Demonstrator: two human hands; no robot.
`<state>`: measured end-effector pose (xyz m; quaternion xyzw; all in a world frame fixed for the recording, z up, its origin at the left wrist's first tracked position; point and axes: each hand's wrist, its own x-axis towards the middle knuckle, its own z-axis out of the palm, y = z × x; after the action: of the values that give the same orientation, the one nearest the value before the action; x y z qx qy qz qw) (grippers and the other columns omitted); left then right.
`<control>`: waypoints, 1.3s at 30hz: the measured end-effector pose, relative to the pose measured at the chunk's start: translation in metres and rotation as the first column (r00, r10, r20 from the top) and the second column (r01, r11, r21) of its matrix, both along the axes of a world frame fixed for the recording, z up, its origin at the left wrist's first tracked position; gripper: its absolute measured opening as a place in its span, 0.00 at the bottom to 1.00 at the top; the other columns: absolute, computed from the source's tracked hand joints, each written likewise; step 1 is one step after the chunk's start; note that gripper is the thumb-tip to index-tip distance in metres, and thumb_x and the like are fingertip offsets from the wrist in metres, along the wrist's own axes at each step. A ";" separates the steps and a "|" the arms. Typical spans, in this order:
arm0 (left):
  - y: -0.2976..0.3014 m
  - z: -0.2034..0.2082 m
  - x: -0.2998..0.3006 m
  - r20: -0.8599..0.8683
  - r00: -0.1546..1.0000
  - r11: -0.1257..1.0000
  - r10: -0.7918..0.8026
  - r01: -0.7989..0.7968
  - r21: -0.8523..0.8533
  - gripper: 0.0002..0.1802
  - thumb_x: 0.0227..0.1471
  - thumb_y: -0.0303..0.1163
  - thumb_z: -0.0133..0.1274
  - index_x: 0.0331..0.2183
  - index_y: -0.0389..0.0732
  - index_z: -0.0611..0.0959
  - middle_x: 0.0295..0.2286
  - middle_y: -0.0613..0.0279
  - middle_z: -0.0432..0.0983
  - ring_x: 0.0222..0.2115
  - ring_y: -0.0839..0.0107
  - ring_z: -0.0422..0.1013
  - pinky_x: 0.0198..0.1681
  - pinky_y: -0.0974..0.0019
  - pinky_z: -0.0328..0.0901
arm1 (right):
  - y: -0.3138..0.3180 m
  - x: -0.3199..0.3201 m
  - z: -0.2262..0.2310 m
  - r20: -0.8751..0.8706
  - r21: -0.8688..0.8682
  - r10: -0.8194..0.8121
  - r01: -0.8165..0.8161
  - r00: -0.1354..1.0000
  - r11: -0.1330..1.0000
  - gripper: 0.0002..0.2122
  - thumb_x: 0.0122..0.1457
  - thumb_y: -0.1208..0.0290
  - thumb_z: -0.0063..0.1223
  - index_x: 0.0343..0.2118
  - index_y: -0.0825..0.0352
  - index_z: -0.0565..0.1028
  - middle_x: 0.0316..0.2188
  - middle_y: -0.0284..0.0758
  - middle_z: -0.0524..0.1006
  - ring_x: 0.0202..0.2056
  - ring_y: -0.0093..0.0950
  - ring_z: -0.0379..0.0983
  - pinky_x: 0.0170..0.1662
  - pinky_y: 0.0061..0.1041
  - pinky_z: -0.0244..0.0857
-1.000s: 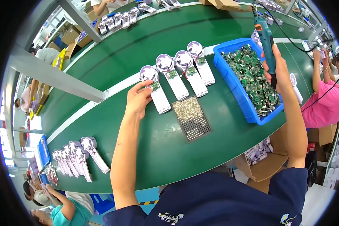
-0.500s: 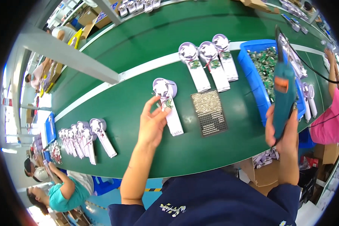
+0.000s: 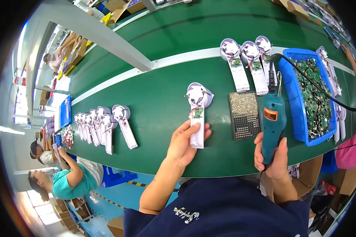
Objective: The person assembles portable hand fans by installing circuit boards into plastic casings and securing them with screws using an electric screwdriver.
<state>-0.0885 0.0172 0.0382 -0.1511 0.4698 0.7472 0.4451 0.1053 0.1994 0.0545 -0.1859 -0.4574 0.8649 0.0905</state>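
A white and lilac handheld fan body (image 3: 199, 98) lies open-faced on the green bench, its blades and a small green circuit board (image 3: 197, 113) exposed. My left hand (image 3: 182, 144) grips its handle, thumb on top and fingers round the far side. In my right hand (image 3: 277, 160) is a teal corded electric screwdriver (image 3: 273, 122), held upright with its cord end up; its lower tip is hidden by the hand. Between the two hands sits a black perforated tray (image 3: 247, 136) with many small silver screws.
Three similar fan bodies (image 3: 238, 75) lie beyond the tray. A blue bin (image 3: 297, 108) of green circuit boards stands at right, with the black cord (image 3: 316, 87) looping over it. More fan bodies (image 3: 124, 122) line up at left. Co-workers (image 3: 69, 177) sit further along the bench.
My left hand has slid from the fan's circuit board down to its handle. The screwdriver in my right hand has moved left, away from the blue bin toward the screw tray. The view has shifted.
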 end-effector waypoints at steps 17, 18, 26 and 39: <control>0.018 -0.008 -0.001 0.031 1.000 0.998 0.002 0.000 -0.057 0.17 0.60 0.28 0.50 0.50 0.36 0.74 0.43 0.60 0.77 0.31 0.75 0.72 0.24 0.71 0.65 | 0.061 0.019 0.043 0.093 0.195 -0.156 0.135 0.983 0.971 0.29 0.68 0.44 0.30 0.43 0.71 0.71 0.18 0.31 0.69 0.13 0.18 0.61 0.18 0.18 0.56; 0.023 -0.009 -0.005 0.013 1.000 0.998 -0.002 0.003 -0.069 0.16 0.60 0.27 0.49 0.50 0.36 0.74 0.43 0.60 0.77 0.31 0.76 0.72 0.23 0.72 0.64 | 0.073 0.025 0.050 0.124 0.190 -0.189 0.164 0.974 0.968 0.29 0.68 0.44 0.29 0.43 0.70 0.71 0.17 0.31 0.69 0.12 0.18 0.60 0.18 0.18 0.56; 0.090 -0.021 -0.065 -0.061 0.996 0.998 -0.065 0.067 0.019 0.16 0.61 0.25 0.47 0.50 0.32 0.72 0.44 0.56 0.76 0.33 0.73 0.72 0.22 0.72 0.63 | 0.205 0.018 0.087 0.111 0.945 -0.545 0.081 0.831 0.316 0.16 0.56 0.60 0.60 0.39 0.68 0.75 0.20 0.29 0.75 0.21 0.19 0.72 0.26 0.20 0.64; 0.134 -0.031 -0.083 -0.050 0.998 0.998 -0.028 0.031 0.058 0.17 0.61 0.25 0.45 0.52 0.34 0.71 0.45 0.54 0.76 0.38 0.66 0.74 0.27 0.67 0.69 | 0.230 -0.041 0.032 0.270 0.880 -0.643 -0.454 0.717 -0.137 0.18 0.50 0.66 0.63 0.44 0.59 0.71 0.32 0.42 0.79 0.38 0.47 0.76 0.40 0.46 0.69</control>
<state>-0.1711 0.1511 0.0069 -0.1127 0.4606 0.7574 0.4488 0.0646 0.4289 0.0867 -0.3897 -0.9144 0.0532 0.0961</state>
